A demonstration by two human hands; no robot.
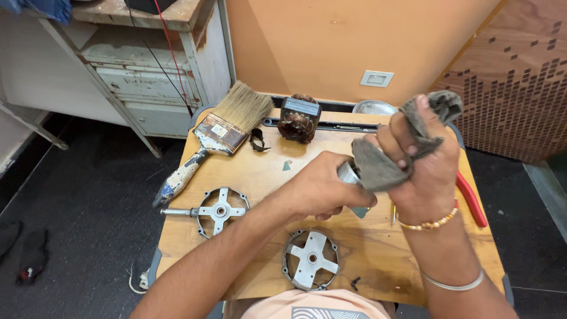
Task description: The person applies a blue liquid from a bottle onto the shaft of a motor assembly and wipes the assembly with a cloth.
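Observation:
My left hand [322, 188] grips a small metal cylindrical part [347, 173] over the middle of a wooden board [260, 171]. My right hand [422, 162] holds a grey rag [378, 165] bunched against the end of that part. Most of the part is hidden by my fingers and the rag. Two round metal end covers with cross-shaped hubs lie on the board: one with a shaft [220, 211] at the left, one [310, 260] near the front edge below my hands.
A wide worn paintbrush [221, 127] lies at the board's back left. A wound motor stator [299, 118], a long metal bar [331, 125] and a round metal lid [374, 107] sit at the back. Red-handled pliers [471, 198] lie at the right. A white cabinet [147, 71] stands at the left.

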